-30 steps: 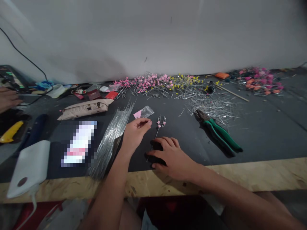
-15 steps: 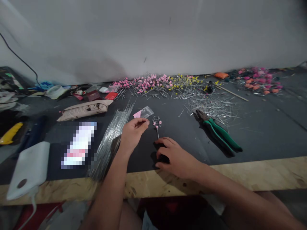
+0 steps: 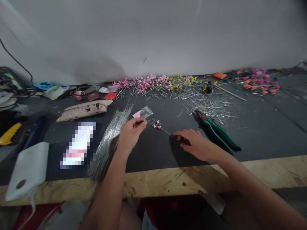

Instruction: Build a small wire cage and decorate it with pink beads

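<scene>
A small wire frame [image 3: 154, 124] with pink pieces on its loop lies tilted between my hands, its stem running down to the right. The fingertips of my left hand [image 3: 131, 131] are pinched at the loop's left end, on something too small to make out. My right hand [image 3: 195, 142] has its fingers closed round the stem's end and a dark object mostly hidden by the fingers. Just behind my left hand is a clear bag [image 3: 146, 111] with a pink piece. Left of that hand lies a bundle of straight wires [image 3: 107, 137].
Green-handled pliers [image 3: 222, 134] lie right of my right hand. Behind are pink flower stems [image 3: 148, 83], yellow ones [image 3: 187, 82] and loose wires [image 3: 213, 107]. On the left are a phone [image 3: 79, 145], a white power bank [image 3: 28, 169] and a beige packet [image 3: 83, 110].
My right hand has moved right, and the wire frame has swung from upright to slanted, its loop now meeting my left fingertips. My left hand has shifted slightly left.
</scene>
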Demonstrator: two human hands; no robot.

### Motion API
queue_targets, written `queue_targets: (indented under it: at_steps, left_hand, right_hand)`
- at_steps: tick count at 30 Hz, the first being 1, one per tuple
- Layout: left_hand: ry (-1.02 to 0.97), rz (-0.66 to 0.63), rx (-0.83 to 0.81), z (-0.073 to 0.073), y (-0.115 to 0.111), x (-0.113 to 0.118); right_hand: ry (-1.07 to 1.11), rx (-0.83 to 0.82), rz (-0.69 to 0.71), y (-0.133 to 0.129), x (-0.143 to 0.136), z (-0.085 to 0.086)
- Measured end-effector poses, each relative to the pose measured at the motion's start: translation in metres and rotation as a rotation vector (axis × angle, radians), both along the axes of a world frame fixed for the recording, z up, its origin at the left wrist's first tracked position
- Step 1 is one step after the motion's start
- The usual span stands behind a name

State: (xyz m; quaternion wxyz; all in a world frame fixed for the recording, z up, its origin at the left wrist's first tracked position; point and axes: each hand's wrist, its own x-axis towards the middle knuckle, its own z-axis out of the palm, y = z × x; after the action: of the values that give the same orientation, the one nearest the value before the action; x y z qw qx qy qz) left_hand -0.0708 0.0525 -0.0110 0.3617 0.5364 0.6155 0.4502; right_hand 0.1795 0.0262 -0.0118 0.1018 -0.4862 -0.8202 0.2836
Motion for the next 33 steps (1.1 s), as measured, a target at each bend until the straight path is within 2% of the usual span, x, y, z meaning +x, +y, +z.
queue_targets:
  at_steps: [8, 15, 23, 27, 33]
  left_hand:
    - [0.037, 0.006, -0.002, 0.001, -0.002, -0.002]
    - [0.099, -0.037, -0.007, -0.003, -0.002, -0.001]
    - [0.156, -0.097, -0.023, -0.008, 0.0, 0.002]
    - [0.187, -0.134, -0.034, -0.007, -0.006, 0.003]
    - [0.341, -0.155, -0.026, -0.003, -0.012, 0.01]
  right_hand:
    - [-0.053, 0.053, -0.196, 0.02, 0.003, -0.004]
    - [0.006, 0.133, -0.279, 0.041, 0.005, -0.014]
    - [0.007, 0.233, -0.237, 0.033, -0.026, -0.021]
    - [0.022, 0.244, -0.218, 0.03, -0.03, -0.023]
    - [0.036, 0.242, -0.219, 0.028, -0.032, -0.022]
